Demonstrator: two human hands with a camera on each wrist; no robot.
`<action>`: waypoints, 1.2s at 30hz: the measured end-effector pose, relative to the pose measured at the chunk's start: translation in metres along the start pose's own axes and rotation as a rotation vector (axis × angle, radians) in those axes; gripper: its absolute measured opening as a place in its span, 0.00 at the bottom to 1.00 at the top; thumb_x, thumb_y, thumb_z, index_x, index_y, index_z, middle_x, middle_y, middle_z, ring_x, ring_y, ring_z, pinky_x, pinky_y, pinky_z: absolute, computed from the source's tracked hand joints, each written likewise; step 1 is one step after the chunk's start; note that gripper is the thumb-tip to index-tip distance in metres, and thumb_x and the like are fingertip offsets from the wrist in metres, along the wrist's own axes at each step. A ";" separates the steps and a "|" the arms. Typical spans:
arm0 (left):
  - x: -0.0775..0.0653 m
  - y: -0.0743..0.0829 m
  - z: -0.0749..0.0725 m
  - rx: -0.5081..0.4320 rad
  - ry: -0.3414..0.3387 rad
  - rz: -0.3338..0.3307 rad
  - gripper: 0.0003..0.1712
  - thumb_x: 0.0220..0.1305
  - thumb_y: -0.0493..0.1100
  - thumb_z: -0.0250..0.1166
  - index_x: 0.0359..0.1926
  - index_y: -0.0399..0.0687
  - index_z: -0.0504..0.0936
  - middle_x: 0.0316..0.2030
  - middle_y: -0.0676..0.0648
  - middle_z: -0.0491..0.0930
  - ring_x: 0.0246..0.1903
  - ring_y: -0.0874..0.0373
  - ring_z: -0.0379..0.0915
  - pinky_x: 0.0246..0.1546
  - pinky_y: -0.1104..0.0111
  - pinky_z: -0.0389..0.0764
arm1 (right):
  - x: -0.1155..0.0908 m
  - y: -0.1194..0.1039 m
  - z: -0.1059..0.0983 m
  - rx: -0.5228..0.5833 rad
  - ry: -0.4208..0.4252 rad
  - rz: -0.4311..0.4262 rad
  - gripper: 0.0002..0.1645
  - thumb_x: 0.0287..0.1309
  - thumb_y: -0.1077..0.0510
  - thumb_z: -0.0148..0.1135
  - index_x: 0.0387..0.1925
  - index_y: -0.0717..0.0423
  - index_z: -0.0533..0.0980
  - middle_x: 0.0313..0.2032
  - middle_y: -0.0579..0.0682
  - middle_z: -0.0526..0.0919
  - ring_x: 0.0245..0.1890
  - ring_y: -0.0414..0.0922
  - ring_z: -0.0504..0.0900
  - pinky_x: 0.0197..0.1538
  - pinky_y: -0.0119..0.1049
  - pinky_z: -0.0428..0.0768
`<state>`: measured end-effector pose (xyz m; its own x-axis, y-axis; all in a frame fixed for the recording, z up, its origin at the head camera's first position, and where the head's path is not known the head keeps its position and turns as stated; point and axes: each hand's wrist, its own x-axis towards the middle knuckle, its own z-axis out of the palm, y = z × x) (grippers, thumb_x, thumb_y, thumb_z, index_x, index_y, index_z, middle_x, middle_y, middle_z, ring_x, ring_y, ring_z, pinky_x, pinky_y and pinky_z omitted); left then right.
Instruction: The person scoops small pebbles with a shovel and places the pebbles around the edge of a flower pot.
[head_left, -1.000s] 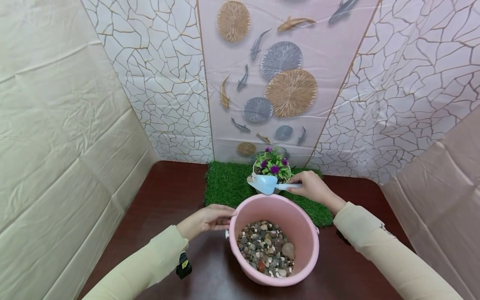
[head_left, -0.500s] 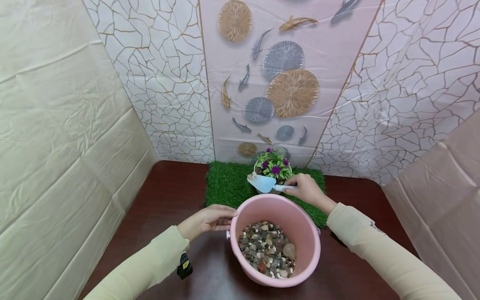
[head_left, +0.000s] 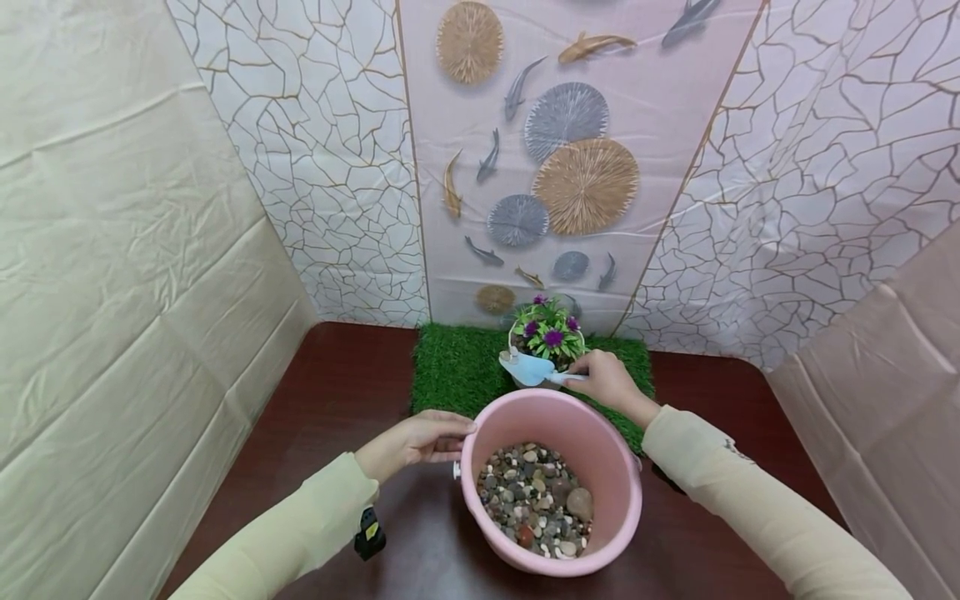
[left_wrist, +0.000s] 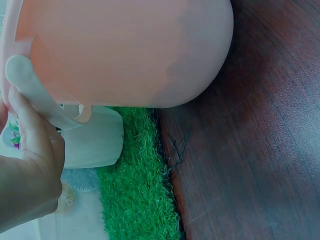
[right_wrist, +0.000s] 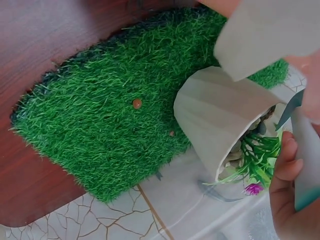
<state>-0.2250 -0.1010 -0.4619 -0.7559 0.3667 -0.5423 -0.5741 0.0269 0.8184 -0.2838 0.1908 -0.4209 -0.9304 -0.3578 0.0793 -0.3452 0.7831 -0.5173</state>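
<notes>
A pink bucket (head_left: pixel 603 467) holding mixed pebbles (head_left: pixel 532 504) stands on the table. My left hand (head_left: pixel 416 439) grips its left rim, thumb on top and fingers outside; the left wrist view shows those fingers by the white handle (left_wrist: pixel 37 92). Beyond the bucket, my right hand (head_left: pixel 611 383) holds a light blue trowel (head_left: pixel 529 369) by its handle. The blade points left, with a few pale stones near its tip, in front of a white flowerpot (right_wrist: pixel 215 115). Green leaves and purple flowers (head_left: pixel 552 337) rise from the pot, and stones show inside its rim in the right wrist view.
Under the pot lies a green artificial grass mat (head_left: pixel 453 362), with a small brown pebble (right_wrist: pixel 137 103) on it. The dark wooden table (head_left: pixel 352 375) runs up to a patterned cloth backdrop (head_left: pixel 337 167). Cream cloth walls (head_left: pixel 135 292) flank both sides.
My right hand has moved left and slightly forward with the trowel, bringing the trowel closer to the flowerpot. My left hand and the bucket stay nearly where they were.
</notes>
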 end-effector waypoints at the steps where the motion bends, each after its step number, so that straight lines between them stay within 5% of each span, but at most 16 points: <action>1: 0.000 0.000 0.000 0.000 0.000 0.000 0.17 0.63 0.38 0.60 0.52 0.36 0.77 0.19 0.56 0.80 0.19 0.69 0.77 0.28 0.77 0.85 | 0.001 -0.001 0.000 0.001 0.001 0.009 0.08 0.54 0.60 0.65 0.30 0.63 0.84 0.25 0.55 0.85 0.15 0.38 0.72 0.23 0.31 0.73; 12: 0.000 0.001 0.000 0.001 0.006 -0.001 0.16 0.63 0.38 0.61 0.51 0.37 0.77 0.19 0.55 0.80 0.20 0.68 0.76 0.29 0.76 0.85 | 0.005 -0.004 0.001 0.062 0.006 0.132 0.11 0.57 0.59 0.62 0.31 0.65 0.84 0.25 0.57 0.85 0.14 0.44 0.75 0.21 0.33 0.77; 23: 0.001 0.000 0.000 -0.001 0.001 -0.005 0.17 0.63 0.37 0.60 0.52 0.36 0.77 0.19 0.56 0.80 0.19 0.69 0.76 0.28 0.77 0.84 | 0.013 -0.008 -0.006 0.157 -0.047 0.246 0.15 0.58 0.56 0.61 0.35 0.67 0.84 0.29 0.63 0.85 0.15 0.39 0.75 0.18 0.32 0.77; 36: 0.002 -0.002 -0.002 -0.026 -0.020 0.008 0.12 0.64 0.37 0.60 0.48 0.39 0.79 0.20 0.55 0.80 0.20 0.68 0.77 0.29 0.76 0.85 | 0.019 -0.014 -0.012 0.423 -0.104 0.365 0.19 0.62 0.56 0.59 0.41 0.72 0.80 0.16 0.46 0.81 0.14 0.38 0.74 0.18 0.29 0.76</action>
<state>-0.2260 -0.1025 -0.4647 -0.7543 0.3857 -0.5313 -0.5761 -0.0007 0.8174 -0.2987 0.1795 -0.4018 -0.9558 -0.1668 -0.2420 0.0960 0.6010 -0.7935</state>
